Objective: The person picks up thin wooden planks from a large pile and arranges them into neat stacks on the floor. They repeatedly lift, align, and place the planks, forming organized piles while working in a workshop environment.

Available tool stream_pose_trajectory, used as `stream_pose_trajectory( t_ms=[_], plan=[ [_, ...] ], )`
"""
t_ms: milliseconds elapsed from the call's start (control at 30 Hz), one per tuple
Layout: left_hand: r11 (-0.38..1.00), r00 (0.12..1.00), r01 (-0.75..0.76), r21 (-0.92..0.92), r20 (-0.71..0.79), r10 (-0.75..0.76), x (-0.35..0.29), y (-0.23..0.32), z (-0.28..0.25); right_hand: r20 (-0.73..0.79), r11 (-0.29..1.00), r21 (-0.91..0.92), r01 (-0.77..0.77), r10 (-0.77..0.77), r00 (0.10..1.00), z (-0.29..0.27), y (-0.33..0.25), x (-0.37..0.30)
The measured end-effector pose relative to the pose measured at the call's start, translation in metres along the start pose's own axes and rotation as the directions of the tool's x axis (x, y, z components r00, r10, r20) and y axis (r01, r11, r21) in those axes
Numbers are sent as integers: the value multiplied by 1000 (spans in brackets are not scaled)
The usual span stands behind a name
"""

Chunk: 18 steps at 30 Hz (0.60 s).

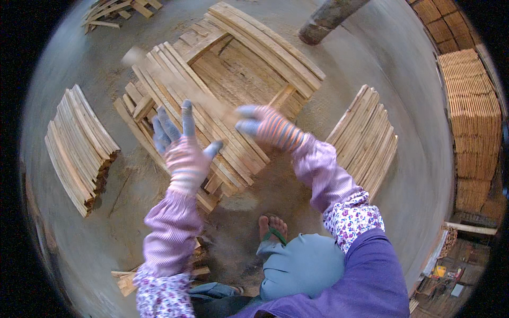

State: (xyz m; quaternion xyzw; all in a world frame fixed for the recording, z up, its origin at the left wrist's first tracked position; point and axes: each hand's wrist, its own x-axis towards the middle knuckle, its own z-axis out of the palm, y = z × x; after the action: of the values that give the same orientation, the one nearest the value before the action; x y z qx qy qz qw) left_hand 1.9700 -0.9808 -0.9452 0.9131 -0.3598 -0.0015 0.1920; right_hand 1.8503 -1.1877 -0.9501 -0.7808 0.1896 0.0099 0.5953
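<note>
- Wooden board [177, 82], one, blurred: slants over the left part of the central pile [241, 71]; contact with the pile cannot be told. Probably stiff, fairly light, rough rather than slippery, and not fragile; best taken around both long edges, at mid-length for balance.
- Left hand [184, 153], gloved: over the near left slats of the central pile, fingers spread, holding nothing.
- Right hand [273, 128], gloved: over the near side of the central pile, fingers bent toward the board's near end; blur hides whether they grip.
- Counts, left to right: one slat stack [82, 151], left of the central pile; one scrap heap [119, 10], beyond it to the left; one group of offcuts [127, 281], nearer the wearer than the pile; two hands; one central pile, its overlapping slats not exactly countable; one round post [331, 21], beyond the pile to the right; one second slat stack [366, 140], right of the pile; one tall stack [472, 116], farther right.
</note>
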Motion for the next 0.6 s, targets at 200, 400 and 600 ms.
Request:
stream_pose_trajectory(
  t_ms=[200, 400, 600],
  plan=[
    [858, 668, -514, -6, 625, 404, -63, -84, -72, 121, 999, 28, 40, -43, 992, 14, -17, 0],
    [991, 489, -97, 97, 871, -37, -212, -222, -89, -589, 30, -808, -589, 2, 808, -110, 75, 34],
    [973, 412, 61, 224, 882, -229, -289, -269, -88, -603, 729, -550, -409, -8, 798, -104, 88, 13]
  ],
)
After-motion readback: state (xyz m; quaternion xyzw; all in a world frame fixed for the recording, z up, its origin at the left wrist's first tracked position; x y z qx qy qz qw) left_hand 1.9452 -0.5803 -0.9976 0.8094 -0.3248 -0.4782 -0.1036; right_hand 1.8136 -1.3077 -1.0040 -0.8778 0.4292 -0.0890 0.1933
